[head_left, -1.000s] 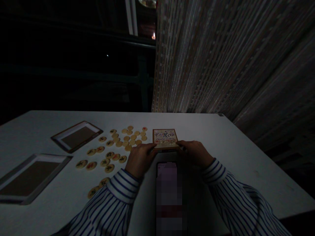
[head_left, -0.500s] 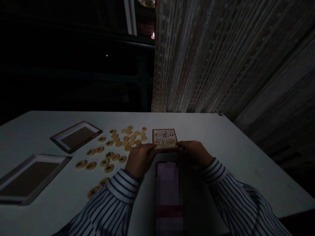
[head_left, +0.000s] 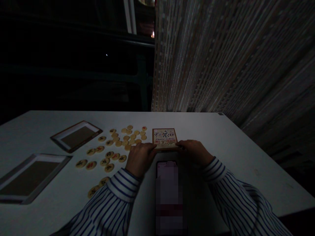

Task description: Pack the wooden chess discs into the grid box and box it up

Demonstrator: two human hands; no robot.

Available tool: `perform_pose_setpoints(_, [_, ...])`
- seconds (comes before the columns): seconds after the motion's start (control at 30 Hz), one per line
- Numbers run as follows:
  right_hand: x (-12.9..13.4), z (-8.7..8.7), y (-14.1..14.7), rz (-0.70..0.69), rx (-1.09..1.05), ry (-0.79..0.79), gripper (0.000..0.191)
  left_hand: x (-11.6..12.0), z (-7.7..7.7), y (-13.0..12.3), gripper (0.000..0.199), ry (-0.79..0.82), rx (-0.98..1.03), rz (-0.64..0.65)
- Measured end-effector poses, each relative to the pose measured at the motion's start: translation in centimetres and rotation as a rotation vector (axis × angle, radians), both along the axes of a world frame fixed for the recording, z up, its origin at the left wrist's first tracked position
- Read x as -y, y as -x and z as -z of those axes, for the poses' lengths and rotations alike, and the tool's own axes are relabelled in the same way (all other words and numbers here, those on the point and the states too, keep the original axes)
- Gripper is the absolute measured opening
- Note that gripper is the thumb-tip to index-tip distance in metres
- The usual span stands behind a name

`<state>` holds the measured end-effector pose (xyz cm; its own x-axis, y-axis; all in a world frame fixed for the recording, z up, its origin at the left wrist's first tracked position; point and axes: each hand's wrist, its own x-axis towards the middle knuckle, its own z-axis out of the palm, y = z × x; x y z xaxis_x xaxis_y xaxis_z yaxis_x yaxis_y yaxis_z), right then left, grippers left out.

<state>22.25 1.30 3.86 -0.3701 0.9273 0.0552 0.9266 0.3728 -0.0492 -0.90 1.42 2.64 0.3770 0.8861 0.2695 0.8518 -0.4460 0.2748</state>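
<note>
A small square Chinese chess box [head_left: 164, 136], printed with dark characters and the words "Chinese chess", is on the white table in front of me. My left hand [head_left: 140, 157] grips its near left corner, the fingers bent around the edge. At the near right corner, my right hand [head_left: 195, 151] pinches the box in the same way. Both thumbs rest along its near side, and the undersides of the fingers are hidden. Just nearer than the box lies a phone [head_left: 167, 183] with a lit, blurred screen.
Round wooden chess pieces [head_left: 109, 154] are scattered left of my hands, some near my left sleeve. Farther left lie two shallow open trays, a brown-rimmed tray [head_left: 97, 133] and a grey-rimmed tray [head_left: 46, 183]. A string curtain [head_left: 197, 59] hangs behind the table [head_left: 236, 157].
</note>
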Motion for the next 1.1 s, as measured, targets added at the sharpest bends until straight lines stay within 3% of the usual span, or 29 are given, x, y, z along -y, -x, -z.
perform_pose_setpoints(0.33, [0.0,-0.1,0.0,-0.014,-0.033,0.011,0.027,0.1,0.0,-0.5,0.031,-0.078,-0.029,-0.025])
perform_pose_setpoints(0.47, [0.1,0.0,0.2,-0.042,-0.089,-0.053,0.028,0.0,0.0,-0.5,0.03,-0.073,-0.022,-0.017])
perform_pose_setpoints(0.6, [0.0,0.4,0.4,-0.039,-0.126,-0.144,0.032,-0.1,-0.2,-0.5,0.03,-0.069,-0.015,-0.004])
perform_pose_setpoints(0.8, [-0.5,1.3,0.4,-0.05,-0.091,-0.101,0.036,-0.2,-0.6,-0.5,0.029,-0.065,-0.026,0.005])
perform_pose_setpoints(1.1, [-0.5,1.5,0.5,-0.039,-0.118,-0.096,0.035,-2.5,-0.9,-1.3,0.034,-0.095,-0.07,0.035])
